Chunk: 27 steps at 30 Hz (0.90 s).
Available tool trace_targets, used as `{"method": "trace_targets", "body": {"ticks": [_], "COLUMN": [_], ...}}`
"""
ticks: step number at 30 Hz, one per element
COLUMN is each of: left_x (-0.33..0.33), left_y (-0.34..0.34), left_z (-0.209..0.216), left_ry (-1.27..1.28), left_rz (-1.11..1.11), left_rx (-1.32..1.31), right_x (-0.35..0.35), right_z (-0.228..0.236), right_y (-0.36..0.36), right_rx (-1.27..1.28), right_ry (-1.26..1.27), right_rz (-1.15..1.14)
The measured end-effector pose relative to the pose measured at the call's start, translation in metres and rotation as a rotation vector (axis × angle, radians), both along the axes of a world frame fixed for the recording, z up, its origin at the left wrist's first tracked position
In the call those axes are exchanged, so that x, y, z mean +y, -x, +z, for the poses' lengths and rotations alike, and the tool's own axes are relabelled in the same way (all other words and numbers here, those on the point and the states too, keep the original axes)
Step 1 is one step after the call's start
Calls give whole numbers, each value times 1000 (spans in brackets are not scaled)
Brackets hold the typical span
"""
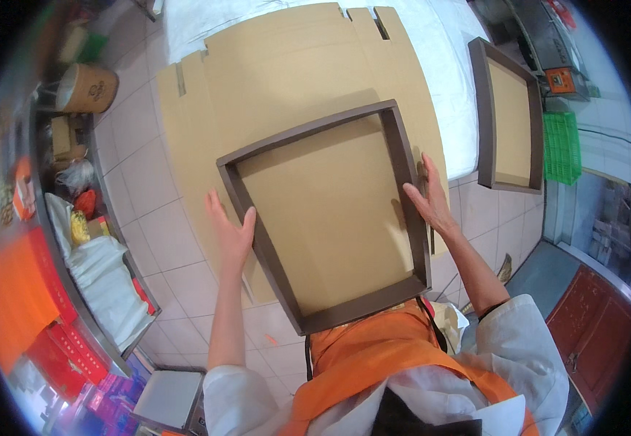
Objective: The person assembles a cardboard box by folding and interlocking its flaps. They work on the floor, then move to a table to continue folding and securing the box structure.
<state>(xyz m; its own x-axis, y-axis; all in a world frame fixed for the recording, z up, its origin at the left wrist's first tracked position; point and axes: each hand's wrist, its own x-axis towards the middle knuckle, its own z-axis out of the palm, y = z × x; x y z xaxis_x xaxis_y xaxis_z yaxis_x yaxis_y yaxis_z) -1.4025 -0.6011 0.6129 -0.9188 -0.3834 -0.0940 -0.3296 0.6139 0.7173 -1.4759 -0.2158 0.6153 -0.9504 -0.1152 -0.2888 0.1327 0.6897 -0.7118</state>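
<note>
A shallow rectangular tray with dark brown walls and a tan inner base lies in front of me over a large flat cardboard sheet. Its near edge comes close to my orange apron. At the tray's left wall is my left hand, fingers stretched out and the thumb at the wall. My right hand is on the opposite side, its thumb against the right wall and its fingers pointing away from me. Neither hand has its fingers wrapped round the tray.
White sheeting covers the table under the cardboard. A similar brown-walled tray stands at the right, beside a green plastic crate. Shelving with bags and red boxes runs along the left. A reddish cabinet is at the lower right.
</note>
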Motion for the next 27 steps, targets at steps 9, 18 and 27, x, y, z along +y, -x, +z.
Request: {"method": "trace_targets", "body": {"ticks": [9, 18, 27], "left_x": [47, 45, 1], "left_y": [93, 99, 25], "left_z": [-42, -52, -22], "left_ry": [760, 741, 7], "left_rz": [-423, -363, -73], "left_rx": [73, 307, 259], "right_x": [-103, -68, 65], "right_z": [7, -18, -22], "right_y": [97, 86, -125], "right_rx": [867, 641, -250], "right_ry": [-343, -378, 166], "right_rz": [365, 563, -58]}}
